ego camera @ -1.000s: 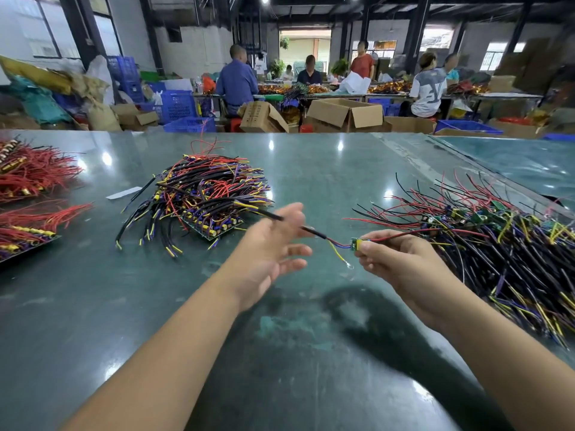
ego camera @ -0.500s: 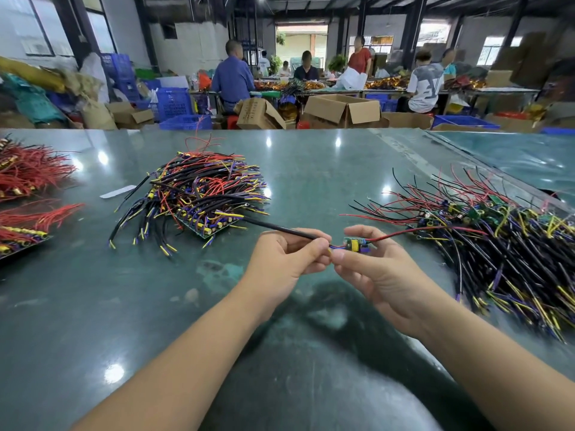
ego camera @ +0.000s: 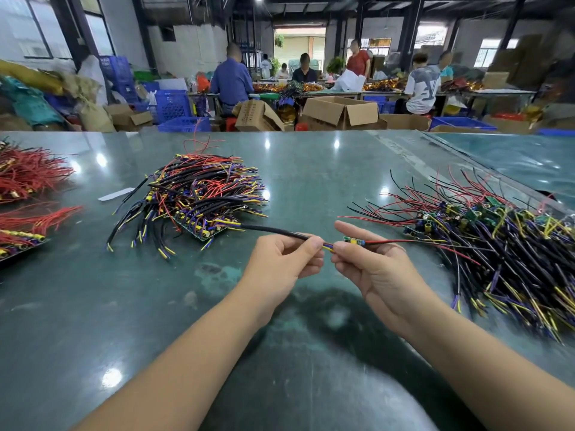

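Sleeving (ego camera: 273, 231), black, tubular, pinched by left hand (ego camera: 281, 262), small green board (ego camera: 350, 240) pinched by right hand (ego camera: 373, 269)

On my feed I saw two bare hands, the left hand (ego camera: 280, 264) and the right hand (ego camera: 378, 272), with slender fingers (ego camera: 351, 229). The left forearm (ego camera: 186, 353) and the right forearm (ego camera: 466, 346) were bare too, smooth and slim, uncovered right down to the view's lower edge. The left thumbnail (ego camera: 315, 243) looked short and plain.
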{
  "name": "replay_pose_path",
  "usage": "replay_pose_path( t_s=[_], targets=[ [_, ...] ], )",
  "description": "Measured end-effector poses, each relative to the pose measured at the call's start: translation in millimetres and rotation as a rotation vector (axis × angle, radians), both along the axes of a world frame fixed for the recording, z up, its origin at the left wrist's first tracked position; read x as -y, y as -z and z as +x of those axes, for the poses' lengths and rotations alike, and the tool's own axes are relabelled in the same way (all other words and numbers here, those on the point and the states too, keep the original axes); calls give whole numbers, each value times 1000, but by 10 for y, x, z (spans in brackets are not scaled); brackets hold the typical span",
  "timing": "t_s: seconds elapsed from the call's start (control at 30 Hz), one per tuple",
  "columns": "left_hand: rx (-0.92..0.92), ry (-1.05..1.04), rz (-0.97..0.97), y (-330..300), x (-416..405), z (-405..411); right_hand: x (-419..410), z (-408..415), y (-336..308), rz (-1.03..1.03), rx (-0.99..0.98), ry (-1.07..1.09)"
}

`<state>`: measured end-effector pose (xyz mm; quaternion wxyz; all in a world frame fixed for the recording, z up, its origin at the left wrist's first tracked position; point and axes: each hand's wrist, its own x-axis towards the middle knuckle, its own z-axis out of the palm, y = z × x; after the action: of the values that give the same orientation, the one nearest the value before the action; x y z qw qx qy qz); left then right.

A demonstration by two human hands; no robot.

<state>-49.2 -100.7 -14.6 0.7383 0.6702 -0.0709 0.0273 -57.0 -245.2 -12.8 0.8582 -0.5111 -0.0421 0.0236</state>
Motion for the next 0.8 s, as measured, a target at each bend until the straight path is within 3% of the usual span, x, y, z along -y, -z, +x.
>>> replay_pose_path(
  t_s=[0.17,0.3,0.47,0.67,0.8],
  targets=[
    [-180,148,-297,-71,6,-14,-4,0,-61,100,-34,-33],
    [-233,196,-401,-102,22,-23,9,9,-87,134,-30,-49],
    [-152,168,-405,-109,32,-32,20,32,-99,104,16,-59],
    [-76,36,-220,-36,28,-19,27,17,-40,42,10,-29],
    [-81,55,-203,12,46,-17,10,6,-11,-72,42,15]
  ],
)
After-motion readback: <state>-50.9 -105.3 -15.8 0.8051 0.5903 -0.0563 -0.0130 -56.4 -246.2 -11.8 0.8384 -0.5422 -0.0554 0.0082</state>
